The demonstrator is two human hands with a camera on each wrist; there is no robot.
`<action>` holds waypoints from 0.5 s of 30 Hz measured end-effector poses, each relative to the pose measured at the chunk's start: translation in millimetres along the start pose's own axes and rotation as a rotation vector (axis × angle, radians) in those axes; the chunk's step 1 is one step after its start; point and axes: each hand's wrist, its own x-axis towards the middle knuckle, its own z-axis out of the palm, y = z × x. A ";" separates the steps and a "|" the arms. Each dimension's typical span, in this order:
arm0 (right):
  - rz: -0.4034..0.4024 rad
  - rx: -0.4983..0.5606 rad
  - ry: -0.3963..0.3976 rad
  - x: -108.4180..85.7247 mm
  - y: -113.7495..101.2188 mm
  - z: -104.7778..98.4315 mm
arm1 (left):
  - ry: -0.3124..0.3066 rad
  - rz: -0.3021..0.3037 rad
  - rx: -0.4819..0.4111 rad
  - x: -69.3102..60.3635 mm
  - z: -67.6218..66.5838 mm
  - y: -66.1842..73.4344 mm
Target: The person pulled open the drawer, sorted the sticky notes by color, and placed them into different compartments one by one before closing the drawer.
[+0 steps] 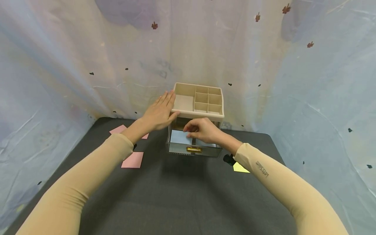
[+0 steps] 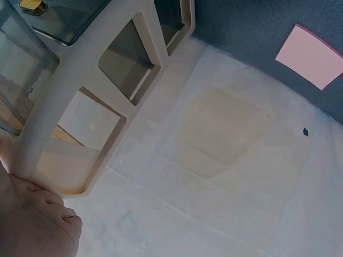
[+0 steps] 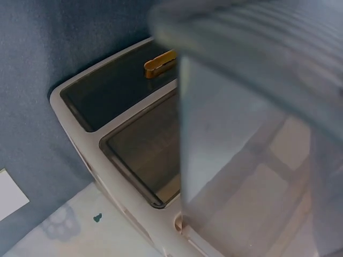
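Note:
A cream organizer [image 1: 199, 114] with a compartmented top stands at the back of the table, its clear drawer [image 1: 179, 148] with a gold handle [image 1: 194, 149] pulled out. Light blue paper [image 1: 180, 137] lies inside that drawer at the left, with another blue piece to the right. My left hand [image 1: 160, 112], fingers straight, rests on the organizer's top left edge; the left wrist view shows the hand [image 2: 40, 219] at its corner. My right hand [image 1: 205, 130] is over the drawer, fingers bent down at the blue paper; whether they pinch it is unclear.
Pink notes [image 1: 133, 160] lie on the dark table [image 1: 182, 202] left of the organizer, one partly behind my left forearm. A yellow note [image 1: 241, 167] lies at the right beside my right wrist. A patterned curtain [image 1: 199, 49] hangs behind the table.

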 end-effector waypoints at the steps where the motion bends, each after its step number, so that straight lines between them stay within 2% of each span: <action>1: 0.002 -0.002 -0.003 0.6 0.6 0.1 | 0.000 0.001 0.001 0.1 0.3 -0.2; 15: 0.004 -0.115 -0.073 7.9 9.0 6.1 | -0.005 -0.002 -0.001 0.7 2.7 -1.1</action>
